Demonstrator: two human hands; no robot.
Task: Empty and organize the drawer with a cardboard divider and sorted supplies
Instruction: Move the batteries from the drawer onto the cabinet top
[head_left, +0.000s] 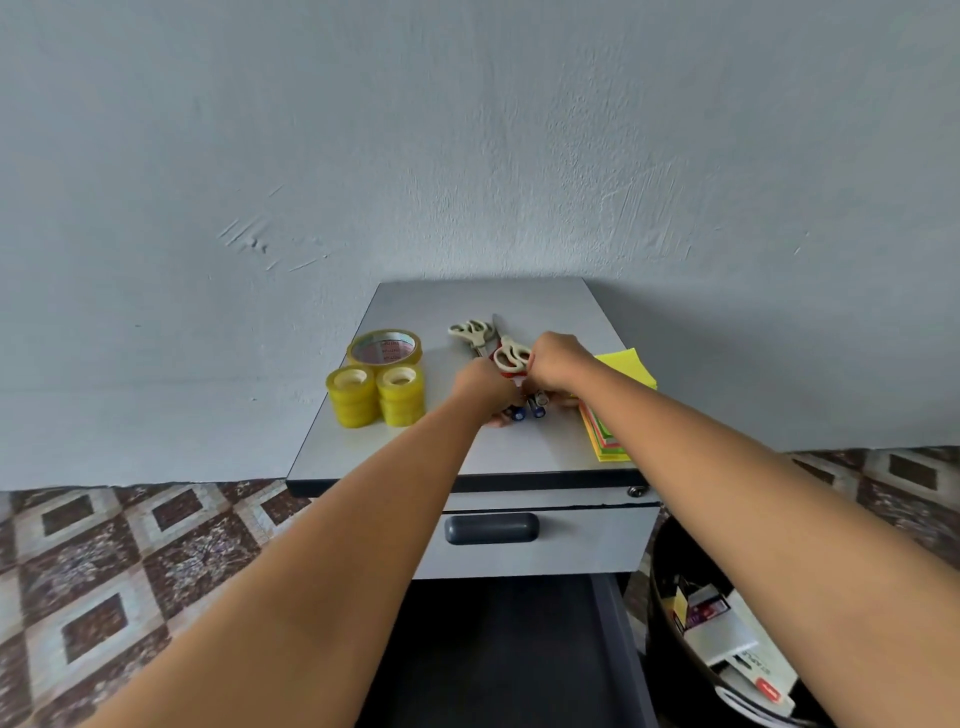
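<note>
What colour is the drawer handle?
The drawer handle is dark grey, best seen in the head view.

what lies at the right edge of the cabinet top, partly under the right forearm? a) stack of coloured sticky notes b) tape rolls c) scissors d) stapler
a: the stack of coloured sticky notes lies there, its middle hidden by the right forearm; the tape rolls sit left, the scissors mid-top.

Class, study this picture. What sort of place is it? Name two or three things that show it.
Probably a home or small office corner: a grey drawer cabinet stands against a plain wall on a patterned tiled floor, with tape rolls, scissors, pens and coloured paper pads on top.
</note>
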